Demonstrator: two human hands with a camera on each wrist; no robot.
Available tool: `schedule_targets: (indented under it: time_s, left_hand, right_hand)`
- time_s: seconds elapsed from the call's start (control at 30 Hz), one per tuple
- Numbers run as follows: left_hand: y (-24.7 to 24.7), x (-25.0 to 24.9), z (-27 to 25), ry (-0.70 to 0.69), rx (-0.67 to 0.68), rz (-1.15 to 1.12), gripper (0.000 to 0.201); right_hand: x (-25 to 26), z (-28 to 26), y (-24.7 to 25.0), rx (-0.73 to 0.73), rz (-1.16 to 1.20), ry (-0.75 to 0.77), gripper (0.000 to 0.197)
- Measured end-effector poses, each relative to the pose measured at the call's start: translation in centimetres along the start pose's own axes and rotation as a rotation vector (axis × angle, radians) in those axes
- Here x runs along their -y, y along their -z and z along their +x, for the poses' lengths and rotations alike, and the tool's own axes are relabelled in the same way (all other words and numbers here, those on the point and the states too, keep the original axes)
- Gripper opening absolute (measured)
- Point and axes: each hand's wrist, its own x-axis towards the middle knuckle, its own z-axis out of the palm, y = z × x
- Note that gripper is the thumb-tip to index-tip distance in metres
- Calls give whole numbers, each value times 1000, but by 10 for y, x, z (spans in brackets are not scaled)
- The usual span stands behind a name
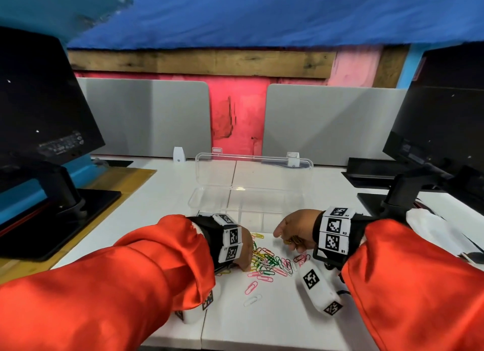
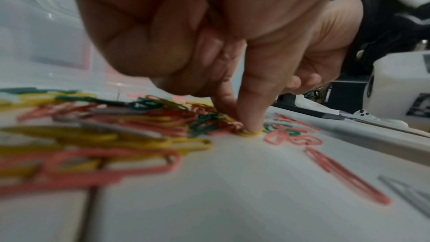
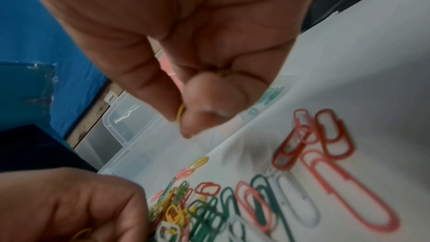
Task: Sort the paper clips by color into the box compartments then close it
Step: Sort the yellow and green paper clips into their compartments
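Left hand (image 2: 197, 34): fingers curled, index tip and thumb pinching a yellow wire paper clip (image 2: 250, 134) that lies flat on the white table (image 2: 232, 200) at the edge of the mixed-colour clip pile (image 1: 272, 261). Right hand (image 1: 293, 231): raised, gripping a held yellow clip (image 3: 180, 114), possibly more than one. Clear plastic compartment box (image 1: 209, 201), lid open, sits just beyond the pile, long axis left-right. The right hand is nearer it.

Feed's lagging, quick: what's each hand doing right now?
Left hand: fingertip pressing a loose yellow clip; grip unclear.
Right hand: pinching a second yellow clip.

Two hands (image 1: 243, 250) (image 1: 293, 231), one box (image 1: 251, 204), dozens of clips (image 1: 267, 265)
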Motion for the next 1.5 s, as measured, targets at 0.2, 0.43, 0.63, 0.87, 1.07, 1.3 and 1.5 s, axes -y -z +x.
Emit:
schedule_targets:
  time_s: [0.2,0.43,0.63,0.87,1.07,1.3,1.5]
  left_hand:
    - [4,2,0,4,-18,-9,31]
    - [3,-6,7,-53,4,6,16]
    - [4,-2,8,-59,44,-156,29]
    - [20,10,-13,43,-82,-216,10]
    - [29,34,-15,156,-142,-595,30]
    - [29,38,-10,175,-98,-762,30]
    - [28,34,-12,174,-61,-692,39]
  right_hand:
    - [1,8,-4,1,49,-48,32]
    - [8,10,-9,40,-18,-68,29]
    - [16,-5,-13,42,-167,-41,7]
    - [34,-15,-22,25,-515,69,9]
    - [40,4,-34,25,-732,120,20]
    - [40,9,-36,50,-815,141,38]
    - [37,16,-38,-2,-821,87,43]
